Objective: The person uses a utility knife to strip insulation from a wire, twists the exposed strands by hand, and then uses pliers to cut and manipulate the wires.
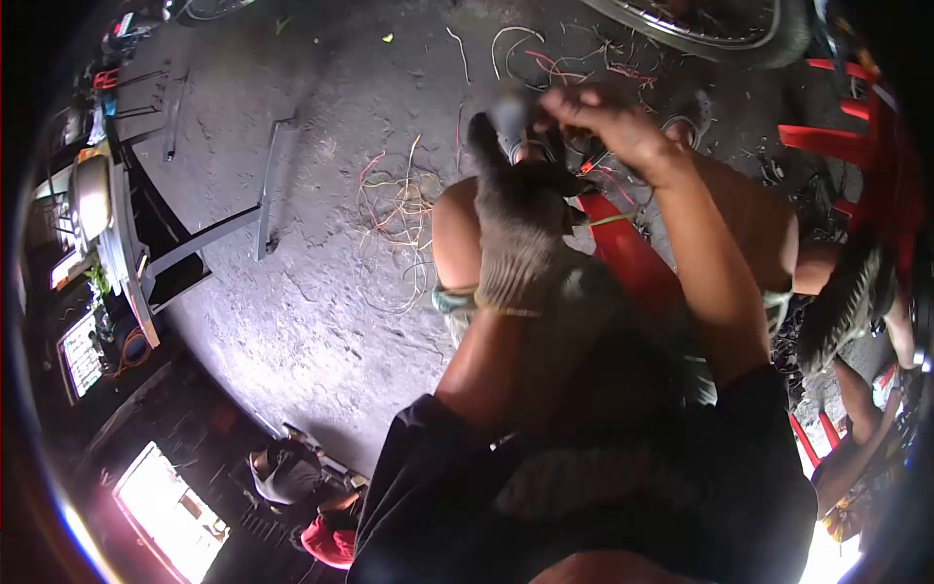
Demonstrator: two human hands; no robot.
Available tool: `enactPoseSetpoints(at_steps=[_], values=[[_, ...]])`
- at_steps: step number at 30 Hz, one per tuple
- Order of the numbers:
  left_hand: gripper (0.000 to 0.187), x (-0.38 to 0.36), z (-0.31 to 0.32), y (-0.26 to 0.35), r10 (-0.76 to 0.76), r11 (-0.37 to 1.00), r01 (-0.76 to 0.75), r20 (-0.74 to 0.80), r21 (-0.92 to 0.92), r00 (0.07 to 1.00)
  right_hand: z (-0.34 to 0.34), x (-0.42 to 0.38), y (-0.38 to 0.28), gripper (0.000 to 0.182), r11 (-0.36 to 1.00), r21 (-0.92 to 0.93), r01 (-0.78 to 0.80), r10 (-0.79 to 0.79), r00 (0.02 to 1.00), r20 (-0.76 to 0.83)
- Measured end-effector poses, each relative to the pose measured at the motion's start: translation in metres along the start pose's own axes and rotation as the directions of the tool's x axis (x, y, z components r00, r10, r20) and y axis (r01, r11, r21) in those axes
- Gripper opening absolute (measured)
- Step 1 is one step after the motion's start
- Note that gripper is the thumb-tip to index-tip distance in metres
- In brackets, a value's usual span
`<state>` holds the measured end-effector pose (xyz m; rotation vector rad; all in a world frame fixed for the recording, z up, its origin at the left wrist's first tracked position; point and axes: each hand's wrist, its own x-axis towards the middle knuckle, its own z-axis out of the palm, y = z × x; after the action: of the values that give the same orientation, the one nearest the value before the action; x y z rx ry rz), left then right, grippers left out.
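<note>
My left hand wears a dirty grey knitted glove, its thumb raised and its fingers curled. From the curled fingers a thin green-yellow wire sticks out to the right. Bare and slightly smeared, my right hand reaches in from the right, its fingers pointing left just beyond the glove; I cannot tell what they hold. A blurred grey shape shows past the glove's thumb. Between my knees, below the hands, is a red flat-surfaced piece.
Loose coloured wires lie tangled on the grey floor, with more wire scraps farther off. A wheel stands at the top right. Red metal parts jut in at the right. A metal frame is at the left; another person is at the lower left.
</note>
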<state>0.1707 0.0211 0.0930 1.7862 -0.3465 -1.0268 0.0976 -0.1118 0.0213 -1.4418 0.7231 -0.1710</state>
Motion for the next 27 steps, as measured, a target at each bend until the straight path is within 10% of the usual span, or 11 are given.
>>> enactPoseSetpoints(at_steps=[3,5,6,9,11,21,22,24,26,27], values=[[0.078,0.010,-0.002,-0.050,0.184,0.972,-0.193,0.079,0.133,0.980,0.021,-0.037,-0.022,0.025,0.981,0.086,0.176,-0.176,0.984,-0.012],[0.077,0.012,0.003,-0.057,0.232,0.959,-0.163,0.307,-0.232,0.923,0.015,-0.056,-0.035,0.022,0.985,0.014,0.171,-0.169,0.979,-0.117],[0.062,0.021,0.002,-0.057,0.547,0.749,-0.613,0.287,0.251,0.786,0.012,-0.066,-0.039,0.019,0.990,-0.034,0.139,-0.143,0.965,-0.220],[0.041,-0.015,-0.008,-0.007,0.370,0.545,-0.554,0.412,0.629,0.832,-0.010,-0.082,-0.047,0.014,0.901,0.305,0.308,-0.123,0.857,-0.500],[0.035,0.003,-0.016,-0.005,0.387,0.783,-0.528,0.407,0.329,0.827,-0.028,-0.086,-0.049,0.011,0.896,0.271,0.351,-0.143,0.807,-0.573],[0.021,0.083,0.025,-0.013,0.570,0.355,-0.808,0.575,0.471,0.586,-0.058,-0.026,0.001,0.023,0.701,0.628,0.337,-0.009,0.885,-0.465],[0.018,0.086,0.032,-0.017,0.542,0.452,-0.769,0.545,0.452,0.639,-0.070,-0.021,0.023,0.023,0.705,0.636,0.314,0.041,0.877,-0.478],[0.017,0.109,0.027,-0.025,0.179,0.957,-0.218,0.200,0.192,0.963,-0.082,-0.007,0.075,0.034,0.704,0.698,0.133,0.231,0.886,-0.401],[0.018,0.104,0.032,-0.001,0.200,0.973,-0.202,0.032,0.110,0.979,-0.087,0.003,0.157,0.043,0.771,0.632,-0.077,0.439,0.784,-0.440],[0.021,0.110,0.030,0.000,0.201,0.978,-0.199,-0.020,0.070,0.979,-0.093,0.005,0.220,0.043,0.923,0.200,-0.329,0.384,0.776,-0.501]])
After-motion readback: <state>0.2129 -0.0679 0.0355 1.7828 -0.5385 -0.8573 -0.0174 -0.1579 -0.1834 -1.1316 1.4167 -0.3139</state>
